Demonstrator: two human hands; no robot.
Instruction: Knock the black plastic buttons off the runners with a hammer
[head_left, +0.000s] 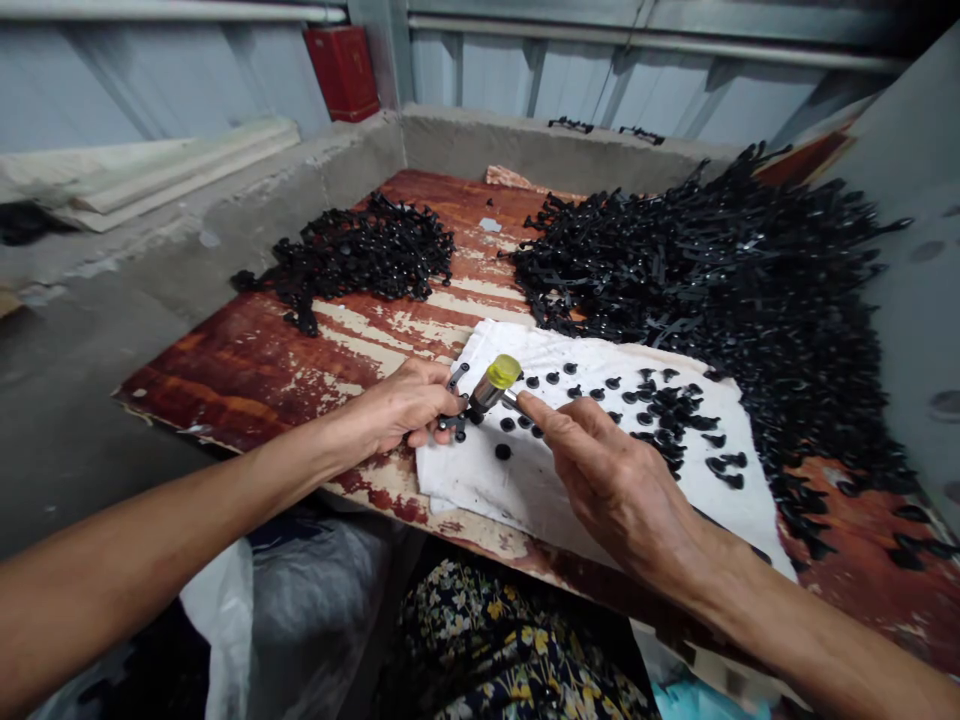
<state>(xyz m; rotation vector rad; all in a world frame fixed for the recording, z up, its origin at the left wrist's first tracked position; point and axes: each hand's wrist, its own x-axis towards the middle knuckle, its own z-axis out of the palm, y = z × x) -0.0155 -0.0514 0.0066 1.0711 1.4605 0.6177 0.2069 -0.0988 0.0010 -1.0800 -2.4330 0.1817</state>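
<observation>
My right hand point(607, 460) is wrapped round the handle of a small hammer, its index finger stretched along the shaft. The hammer point(491, 388) has a metal head with a translucent yellow end turned up; its other end is at the black part in my left hand. Pinched in my left hand point(412, 405) is a black bracket-like part point(454, 422) with several small knobs, over the edge of a white cloth point(465, 475). Small round black pieces with short stems point(667, 410) lie scattered on the cloth, one round piece point(503, 452) close below the hammer.
On the worn red-brown board point(217, 345), a pile of black parts point(375, 245) lies at the left. A much larger heap of black pieces point(675, 260) fills the right side. A concrete ledge point(480, 135) borders the back, with a red box point(342, 72) in the corner.
</observation>
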